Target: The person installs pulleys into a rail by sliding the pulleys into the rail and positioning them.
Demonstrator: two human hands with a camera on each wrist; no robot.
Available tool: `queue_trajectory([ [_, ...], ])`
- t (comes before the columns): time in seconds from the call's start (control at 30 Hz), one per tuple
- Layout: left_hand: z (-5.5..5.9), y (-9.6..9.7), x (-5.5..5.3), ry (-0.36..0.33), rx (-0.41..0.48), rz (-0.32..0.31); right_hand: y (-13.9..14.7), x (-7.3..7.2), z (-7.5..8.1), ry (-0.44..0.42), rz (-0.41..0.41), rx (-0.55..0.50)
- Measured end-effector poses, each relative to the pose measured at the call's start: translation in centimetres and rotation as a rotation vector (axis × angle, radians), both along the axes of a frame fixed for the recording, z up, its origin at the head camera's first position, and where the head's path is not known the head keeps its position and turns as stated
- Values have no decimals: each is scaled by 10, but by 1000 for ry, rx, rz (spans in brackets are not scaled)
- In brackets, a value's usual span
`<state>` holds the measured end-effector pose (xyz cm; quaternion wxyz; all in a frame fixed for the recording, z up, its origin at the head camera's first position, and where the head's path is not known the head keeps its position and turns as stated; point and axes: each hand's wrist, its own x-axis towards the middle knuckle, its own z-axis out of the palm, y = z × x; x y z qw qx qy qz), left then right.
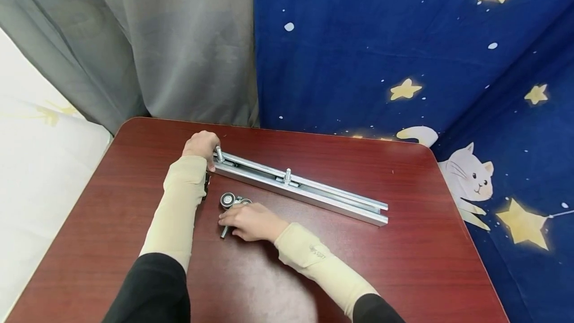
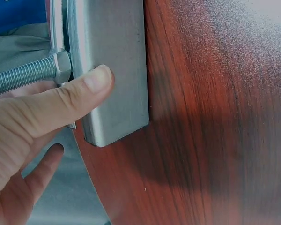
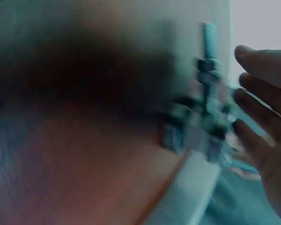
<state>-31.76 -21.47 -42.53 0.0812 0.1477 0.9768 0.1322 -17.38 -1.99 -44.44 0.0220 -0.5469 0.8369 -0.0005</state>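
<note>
A long silver metal rail (image 1: pixel 300 191) with a slot along its top lies slantwise on the table. My left hand (image 1: pixel 202 144) grips its left end, with the thumb (image 2: pixel 79 96) against the rail's side. Beside that thumb a threaded bolt (image 2: pixel 23 75) with a nut sticks out of the slot. Farther right along the rail stands a second bolt (image 1: pixel 288 176). In front of the rail lies a roller trolley (image 1: pixel 227 200) with a threaded stem. Over it is my right hand (image 1: pixel 253 222); in the blurred right wrist view its spread fingers (image 3: pixel 262 91) are apart from the trolley.
The reddish-brown wooden table (image 1: pixel 403 268) has rounded back corners. Behind it hang a grey curtain (image 1: pixel 193 39) and a blue star-patterned curtain (image 1: pixel 341 54). Something white (image 1: pixel 40 173) lies beyond the left edge.
</note>
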Motion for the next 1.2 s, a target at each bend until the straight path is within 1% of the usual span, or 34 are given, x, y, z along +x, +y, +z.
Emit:
queue_trajectory([
  [0.13, -3, -2, 1, -6, 3, 16, -14, 5, -17, 196, 108, 18],
  [0.2, -4, -2, 2, -8, -2, 23, -19, 7, -22, 285, 143, 45],
  [0.3, -5, -2, 2, -6, 2, 18, -22, 9, -29, 344, 157, 80],
  [0.57, -6, -2, 2, -18, 34, 13, -22, 6, -37, 396, 153, 51],
  [0.73, -4, -3, 1, -18, 36, 10, -19, 5, -37, 409, 165, 23],
  [0.97, -3, -3, 1, -19, 41, 17, -14, 5, -35, 391, 183, -39],
  [1.2, -3, -2, -1, -25, 37, 23, -7, 10, -32, 403, 203, -62],
])
